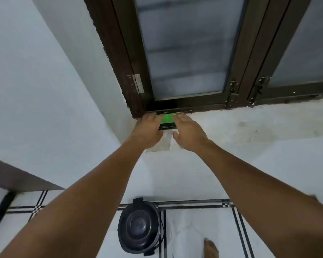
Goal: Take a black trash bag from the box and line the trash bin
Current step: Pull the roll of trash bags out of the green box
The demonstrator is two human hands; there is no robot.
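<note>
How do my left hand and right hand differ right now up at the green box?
The left hand sits at the green box's left edge, fingers reaching the window sill. The right hand is at the box's right edge, fingers spread, thumb hanging lower. The left hand covers more of the box than the right hand. Both are raised, backs toward the camera; grip is unclear.

Both hands, left (pixel 147 131) and right (pixel 189 134), cover the sides of the green box (pixel 167 122); its small print is illegible. Bare foot (pixel 211 247) cropped by the lower edge.
</note>
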